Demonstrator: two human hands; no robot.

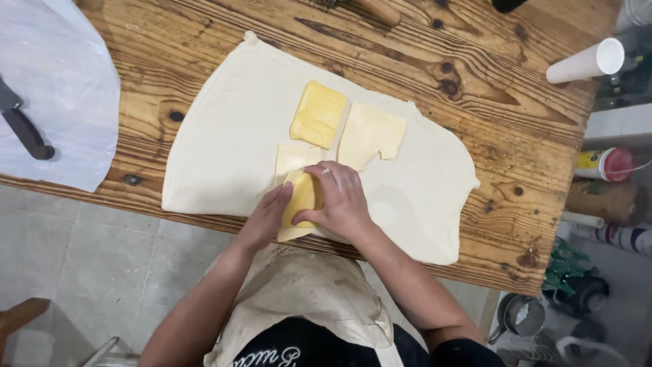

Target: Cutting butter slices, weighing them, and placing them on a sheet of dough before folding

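Fingers of both your hands close around one yellow butter slab [302, 197]: your left hand [268, 216] steadies its left edge, your right hand [341, 202] curls over its right side. It sits on the dough sheet [224, 143] near the wooden table's [489, 136] front edge. Two more butter slabs [318, 113] lie just beyond, toward the middle.
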